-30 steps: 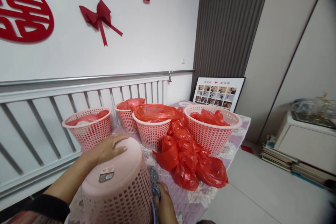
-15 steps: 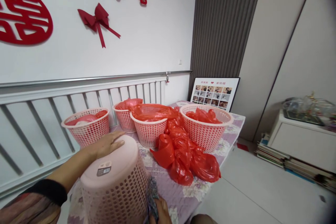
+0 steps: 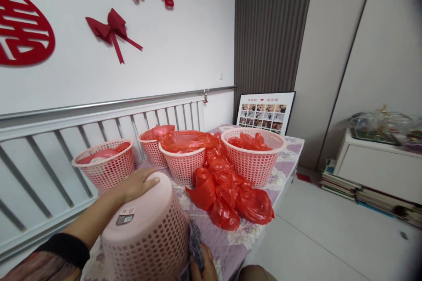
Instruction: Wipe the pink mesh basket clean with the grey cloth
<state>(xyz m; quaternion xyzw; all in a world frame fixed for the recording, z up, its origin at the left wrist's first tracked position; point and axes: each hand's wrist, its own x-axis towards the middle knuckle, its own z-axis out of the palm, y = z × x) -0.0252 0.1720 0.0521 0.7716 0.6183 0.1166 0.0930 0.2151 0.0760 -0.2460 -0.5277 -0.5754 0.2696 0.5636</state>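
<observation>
we start with the bed (image 3: 263, 210), its quilted floral cover running from 7 o'clock up toward 1 o'clock, with the white slatted rail (image 3: 82, 127) along its far side. on the cover, at about 12 o'clock from us, four pink mesh baskets stand upright: the widest basket (image 3: 253, 158) at 1 o'clock, a middle basket (image 3: 183, 164) just beside it, a back basket (image 3: 153, 149) touching the rail side, and a far left basket (image 3: 105, 167) at 10 o'clock. all four show red plastic inside. a heap of red bags (image 3: 231, 193) spills on the cover between the middle and widest baskets and reaches toward 3 o'clock of our hands.

closest to us, at 6 o'clock, an overturned pink basket (image 3: 148, 237) sits bottom up, with a small label (image 3: 125, 218) on its flat base. our left hand (image 3: 138, 183) lies flat on the far edge of that base, at the basket's 12 o'clock, fingers together and pressed down over the rim of the base, thumb out to the side. our right hand (image 3: 202, 268) is low at the basket's 4 o'clock, just beside its mesh wall, closed around a dark patterned cloth (image 3: 195, 241) that hangs against the wall; only the top of this hand shows, so we cannot tell how tightly it grips. the overturned basket thus sits between our two hands.
</observation>
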